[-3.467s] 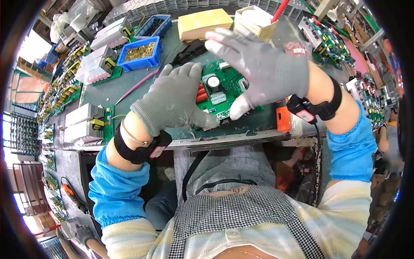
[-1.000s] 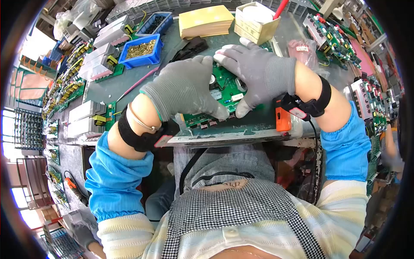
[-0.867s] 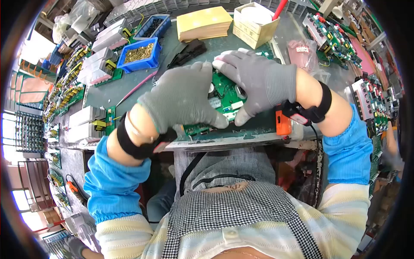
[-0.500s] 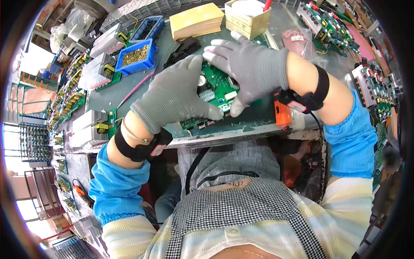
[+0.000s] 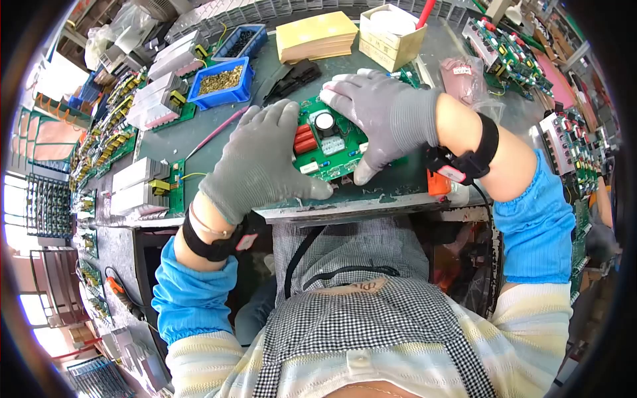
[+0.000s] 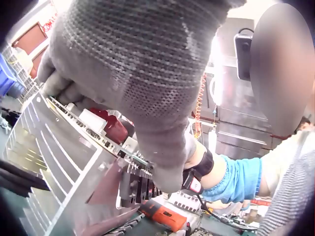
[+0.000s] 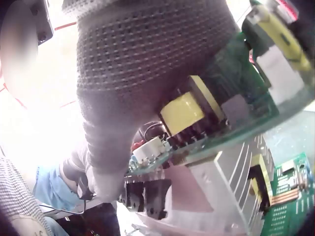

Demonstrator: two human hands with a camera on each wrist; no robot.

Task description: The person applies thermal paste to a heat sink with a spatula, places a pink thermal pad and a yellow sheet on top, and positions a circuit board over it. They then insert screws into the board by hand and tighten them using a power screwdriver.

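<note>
Both hands are spread wide at the work: the left hand [image 5: 255, 152] stretches along the left side of the green circuit board [image 5: 340, 162], the right hand [image 5: 385, 113] lies over its right side, fingers extended away from the body and thumbs at the near edge. I can't make out how hard either presses. My guess is that flanking the board keeps it steady while sparing the taller parts: between the palms stand the red cylinders [image 5: 304, 142] and a round capacitor [image 5: 324, 122], and under the right palm, the yellow transformer [image 7: 182, 114]. Directly beneath the board, the finned heatsink [image 6: 54, 147] props it off the desk [image 5: 159, 142], which probably leaves fingers room at the rim.

Just beyond the left fingertips lies a black tool [image 5: 292, 79]; farther out on that side are a pink-handled tool [image 5: 219, 131] and a blue tray [image 5: 219, 101] of brass-coloured pieces, presumably parked within reach. By the right wrist sits an orange tool [image 5: 438, 184].

Compared with half a second ago, the hands stand farther apart, thumbs included, and the red cylinders, which the left hand was hiding, now show.
</note>
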